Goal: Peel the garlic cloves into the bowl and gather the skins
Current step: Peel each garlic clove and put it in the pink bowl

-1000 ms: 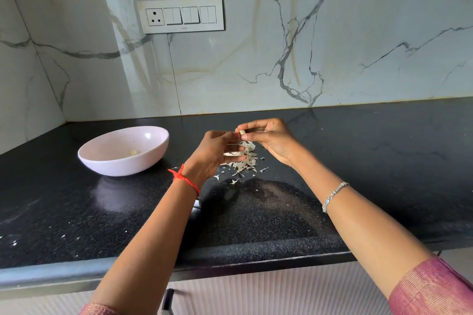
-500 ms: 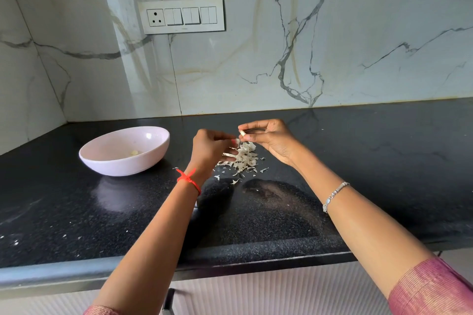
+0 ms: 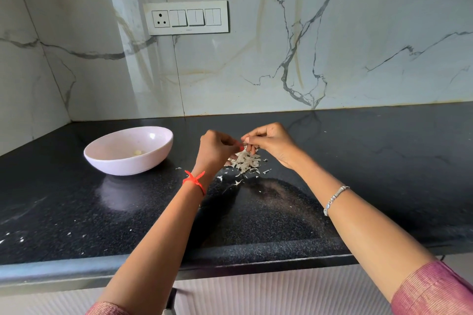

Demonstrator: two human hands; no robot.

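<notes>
One pale peeled clove point(image 3: 137, 152) is lying in the pink bowl point(image 3: 107, 161) at left. My left hand point(image 3: 215, 151) and right hand point(image 3: 271, 142) are pinching a mostly hidden garlic clove point(image 3: 243, 139) above papery white skins point(image 3: 244, 161) heaping on the counter point(image 3: 358, 161).

Black counter point(image 3: 384, 174): bowl point(image 3: 122, 165), garlic skins point(image 3: 245, 162).

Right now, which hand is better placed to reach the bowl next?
Left, I think. Both pinch the garlic clove, but the left hand is nearer the bowl; the right hand would need to cross over it and the skin pile.
</notes>
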